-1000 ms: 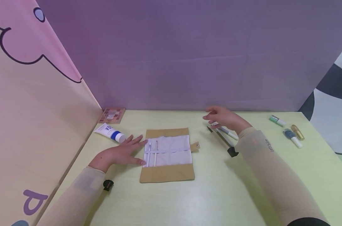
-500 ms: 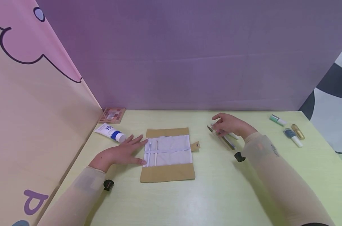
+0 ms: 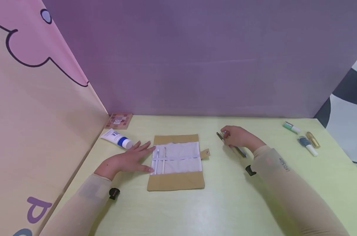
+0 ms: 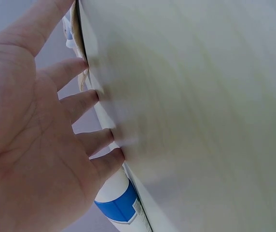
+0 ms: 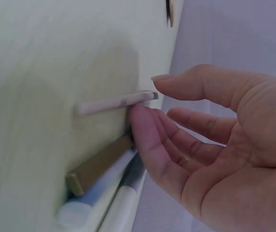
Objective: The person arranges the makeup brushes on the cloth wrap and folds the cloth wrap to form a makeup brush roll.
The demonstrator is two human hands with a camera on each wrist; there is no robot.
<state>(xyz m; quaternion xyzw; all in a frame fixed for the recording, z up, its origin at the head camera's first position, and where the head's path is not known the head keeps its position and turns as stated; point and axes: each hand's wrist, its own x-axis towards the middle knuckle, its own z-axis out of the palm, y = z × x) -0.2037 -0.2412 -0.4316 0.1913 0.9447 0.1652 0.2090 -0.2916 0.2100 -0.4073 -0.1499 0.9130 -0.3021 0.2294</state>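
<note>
A tan fabric roll-up case point(image 3: 176, 181) lies unrolled, its pale lining point(image 3: 182, 150) facing up. Two slim pale sticks point(image 3: 163, 160) stand in its left slots. My left hand point(image 3: 126, 161) spreads its fingers flat at the case's left edge, index and thumb tips on the edge. My right hand point(image 3: 239, 136) reaches down right of the case, fingers curled at a thin pale stick point(image 5: 116, 102). One fingertip touches it and the thumb lies just over its end; whether they pinch it is unclear. Below are a brown bar-shaped stick point(image 5: 99, 166) and a white-and-grey pen point(image 5: 121, 205).
A white tube with a blue band point(image 3: 117, 138) lies beside my left hand. Behind it is a pink palette point(image 3: 118, 121). At the far right lie a green-and-white tube point(image 3: 291, 127), a gold tube point(image 3: 312, 139) and a blue-and-white bottle point(image 3: 307, 146). A purple wall backs the table.
My right hand first shifts right, then comes down closer to the table, its fingers curling in among the sticks. My left hand stays at the case's edge.
</note>
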